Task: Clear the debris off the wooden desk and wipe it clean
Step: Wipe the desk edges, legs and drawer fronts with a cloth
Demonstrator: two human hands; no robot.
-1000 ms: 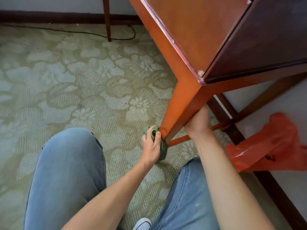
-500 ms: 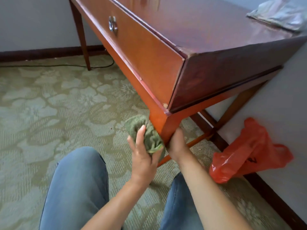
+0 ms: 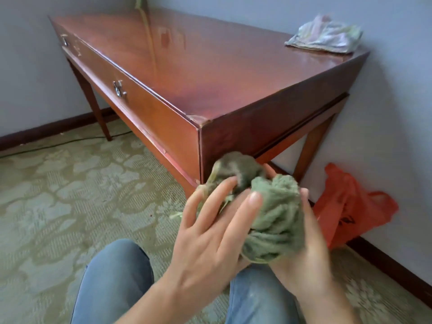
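Observation:
A bunched green cloth (image 3: 271, 218) is held in front of the near corner of the reddish wooden desk (image 3: 210, 66). My right hand (image 3: 306, 251) cups the cloth from below and behind, its fingers curled round it. My left hand (image 3: 210, 235) lies against the cloth's left side with fingers spread and fairly straight. A pale crumpled rag (image 3: 325, 37) lies on the desk's far right corner. The desk's near leg is hidden behind the cloth and hands.
An orange plastic bag (image 3: 346, 206) sits on the floor by the wall, right of the desk. Patterned green carpet (image 3: 70, 195) covers the floor. My knees in blue jeans (image 3: 117, 284) are at the bottom. A cable (image 3: 58, 142) runs along the far baseboard.
Both hands have lifted from the desk leg, bringing the green cloth up between them. The view has tilted up from the floor to the desk top.

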